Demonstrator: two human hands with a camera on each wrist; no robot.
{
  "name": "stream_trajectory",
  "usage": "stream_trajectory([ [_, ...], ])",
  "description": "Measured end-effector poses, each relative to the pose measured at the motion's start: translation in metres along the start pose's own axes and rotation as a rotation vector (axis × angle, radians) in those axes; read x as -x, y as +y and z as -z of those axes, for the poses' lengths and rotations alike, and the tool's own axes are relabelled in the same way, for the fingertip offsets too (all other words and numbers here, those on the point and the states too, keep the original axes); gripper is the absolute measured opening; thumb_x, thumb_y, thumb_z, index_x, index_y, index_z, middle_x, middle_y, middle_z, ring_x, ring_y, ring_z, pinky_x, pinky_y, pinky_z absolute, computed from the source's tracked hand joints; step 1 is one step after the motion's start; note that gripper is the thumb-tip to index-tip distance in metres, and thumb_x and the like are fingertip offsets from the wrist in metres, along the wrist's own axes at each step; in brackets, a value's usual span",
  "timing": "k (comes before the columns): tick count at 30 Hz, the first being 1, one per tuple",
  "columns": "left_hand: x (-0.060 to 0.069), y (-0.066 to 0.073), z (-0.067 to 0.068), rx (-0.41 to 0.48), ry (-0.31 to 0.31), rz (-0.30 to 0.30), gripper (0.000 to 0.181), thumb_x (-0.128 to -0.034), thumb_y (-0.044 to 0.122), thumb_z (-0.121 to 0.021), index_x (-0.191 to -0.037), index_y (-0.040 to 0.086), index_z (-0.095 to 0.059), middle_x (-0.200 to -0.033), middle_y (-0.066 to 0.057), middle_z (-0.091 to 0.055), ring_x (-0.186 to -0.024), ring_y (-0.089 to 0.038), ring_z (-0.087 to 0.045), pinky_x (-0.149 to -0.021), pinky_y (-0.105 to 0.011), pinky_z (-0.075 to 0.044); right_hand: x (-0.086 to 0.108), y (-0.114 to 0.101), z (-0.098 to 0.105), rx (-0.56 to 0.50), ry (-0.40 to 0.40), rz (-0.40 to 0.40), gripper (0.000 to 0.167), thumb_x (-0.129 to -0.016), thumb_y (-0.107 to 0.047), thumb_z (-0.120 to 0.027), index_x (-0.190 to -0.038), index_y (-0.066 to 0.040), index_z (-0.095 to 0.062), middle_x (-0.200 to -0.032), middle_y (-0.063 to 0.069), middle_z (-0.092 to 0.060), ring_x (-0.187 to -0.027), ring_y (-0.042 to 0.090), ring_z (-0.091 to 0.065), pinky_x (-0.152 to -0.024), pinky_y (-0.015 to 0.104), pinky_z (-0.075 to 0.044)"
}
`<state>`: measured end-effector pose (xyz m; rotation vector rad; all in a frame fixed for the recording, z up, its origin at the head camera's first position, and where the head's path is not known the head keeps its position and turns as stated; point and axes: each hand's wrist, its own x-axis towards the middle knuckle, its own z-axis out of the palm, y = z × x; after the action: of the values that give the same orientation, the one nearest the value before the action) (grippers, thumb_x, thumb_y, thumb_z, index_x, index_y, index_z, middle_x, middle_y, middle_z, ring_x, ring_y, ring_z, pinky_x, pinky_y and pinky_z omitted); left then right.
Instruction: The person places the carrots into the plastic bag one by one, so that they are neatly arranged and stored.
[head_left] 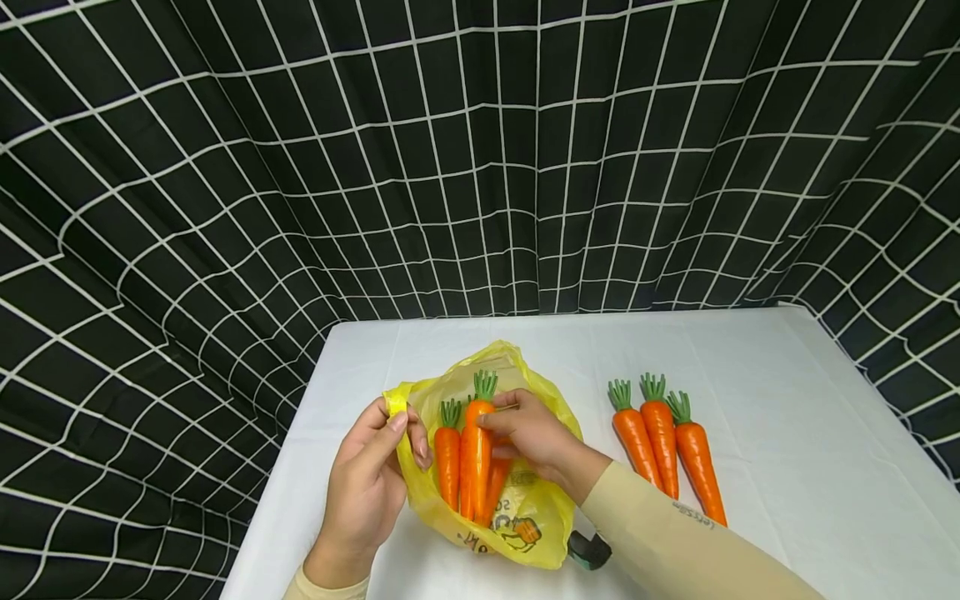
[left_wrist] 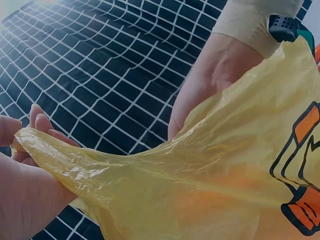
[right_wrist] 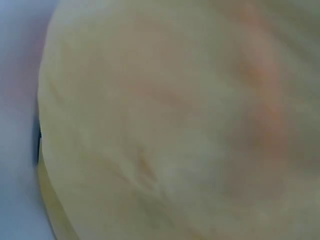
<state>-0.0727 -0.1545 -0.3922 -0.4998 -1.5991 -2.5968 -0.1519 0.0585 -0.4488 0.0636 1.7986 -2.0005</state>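
Observation:
My left hand [head_left: 367,475] pinches the rim of a yellow plastic bag [head_left: 551,508] between thumb and fingers and holds its mouth spread. Inside the bag's opening, my right hand [head_left: 531,429] grips an orange carrot [head_left: 480,471] with green stem stubs, near its top. Other carrots lie in the bag: one carrot [head_left: 447,462] on the left, another carrot [head_left: 498,483] partly behind the held one. From the left wrist, the stretched bag [left_wrist: 150,185] hides the right fingers. Blurred yellow plastic [right_wrist: 125,100] fills most of the right wrist view.
Three carrots [head_left: 658,437] lie side by side on the white table [head_left: 795,417], right of the bag; the right forearm covers some lower ends. A dark wrist device [head_left: 590,551] shows beneath that forearm. Black curtains with a white grid [head_left: 450,167] stand around the table.

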Motion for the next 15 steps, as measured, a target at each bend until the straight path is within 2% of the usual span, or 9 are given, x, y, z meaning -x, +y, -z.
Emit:
stream_trajectory([
  [7, 0.0, 0.0, -0.002, -0.001, -0.001, 0.014, 0.017, -0.1178, 0.009, -0.042, -0.114, -0.001, -0.056, -0.087, -0.008, -0.057, -0.079, -0.02, -0.056, -0.076, -0.029, -0.054, 0.006, 0.0, 0.001, -0.048, -0.054, -0.012, 0.047, -0.099, -0.007, -0.071, -0.136, 0.008, -0.045, -0.123, 0.023, -0.057, -0.108, 0.041, -0.064, -0.08, 0.041, -0.065],
  [15, 0.0, -0.001, -0.004, -0.005, 0.006, 0.018, 0.016, -0.1177, 0.009, -0.042, -0.117, -0.001, -0.056, -0.09, -0.008, -0.056, -0.08, -0.019, -0.056, -0.076, -0.027, -0.054, 0.02, -0.009, 0.005, -0.017, -0.112, 0.014, 0.044, -0.1, -0.013, -0.071, -0.133, 0.006, -0.049, -0.125, 0.021, -0.056, -0.11, 0.041, -0.063, -0.082, 0.041, -0.064],
])
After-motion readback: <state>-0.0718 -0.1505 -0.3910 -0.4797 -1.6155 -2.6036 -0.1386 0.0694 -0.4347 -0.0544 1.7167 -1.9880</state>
